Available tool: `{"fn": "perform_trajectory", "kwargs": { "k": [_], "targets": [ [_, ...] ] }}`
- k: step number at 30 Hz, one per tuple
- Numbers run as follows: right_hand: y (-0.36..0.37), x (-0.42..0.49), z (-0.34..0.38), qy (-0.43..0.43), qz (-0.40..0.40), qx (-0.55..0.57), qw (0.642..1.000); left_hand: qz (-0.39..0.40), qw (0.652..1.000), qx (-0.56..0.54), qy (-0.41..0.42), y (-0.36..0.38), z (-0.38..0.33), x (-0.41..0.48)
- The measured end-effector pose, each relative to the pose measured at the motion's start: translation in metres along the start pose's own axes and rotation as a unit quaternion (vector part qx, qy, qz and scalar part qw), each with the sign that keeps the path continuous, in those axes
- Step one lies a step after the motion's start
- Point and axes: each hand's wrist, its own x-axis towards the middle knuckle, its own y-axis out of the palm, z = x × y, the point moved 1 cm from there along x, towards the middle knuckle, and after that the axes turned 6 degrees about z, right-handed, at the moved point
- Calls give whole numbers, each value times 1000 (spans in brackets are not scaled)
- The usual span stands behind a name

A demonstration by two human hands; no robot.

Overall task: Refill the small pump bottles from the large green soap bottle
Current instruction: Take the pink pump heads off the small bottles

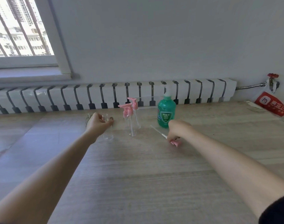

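Note:
The large green soap bottle [166,113] stands upright near the table's far edge, right of centre. Left of it stand three clear small bottles [132,125] with pink pump heads, close together. My left hand [98,124] grips a fourth clear bottle [108,135] that has no pump; the bottle stands on the table under my fingers. My right hand [176,130] holds a pink pump head [175,142] low over the table, just in front of the green bottle. The pump's white dip tube [158,130] points back and to the left.
The wooden table [146,175] runs to a white radiator [105,96] along the wall. A red and white bag [272,105] lies at the far right corner, under a red valve [273,80]. A window [19,28] is at the upper left.

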Motion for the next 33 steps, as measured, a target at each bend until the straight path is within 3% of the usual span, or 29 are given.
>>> {"fn": "perform_trajectory", "kwargs": {
  "k": [3, 6, 9, 11, 18, 22, 24, 28, 30, 33],
  "targets": [
    [-9, 2, 25, -45, -80, 1, 996, 31, 999, -17, -3, 5, 5, 4],
    [-25, 2, 58, -153, -207, 96, 961, 46, 999, -10, 22, 10, 4, 5],
    [-35, 0, 88, -256, -254, 171, 917, 58, 998, -7, 39, 14, 3, 6],
    [-36, 10, 102, -278, -276, 198, 899, 67, 997, -7, 44, 15, 3, 7],
    [-25, 37, 118, -260, -261, 214, 905, 78, 996, 8, 36, 8, 7, 10],
    [-38, 16, 112, -284, -259, 248, 889, 106, 993, 2, 51, -2, -5, 4],
    [-47, 7, 104, -274, -254, 269, 888, 83, 992, 17, 95, -8, -18, -2],
    [-58, -4, 87, -267, -277, 338, 859, -51, 961, 18, 272, -14, -58, -28],
    [-60, -7, 80, -275, -275, 379, 839, -15, 954, 40, 296, -5, -77, -38],
    [-60, -16, 73, -286, -243, 431, 821, 95, 951, 151, 252, 24, -87, -41]
  ]
}}
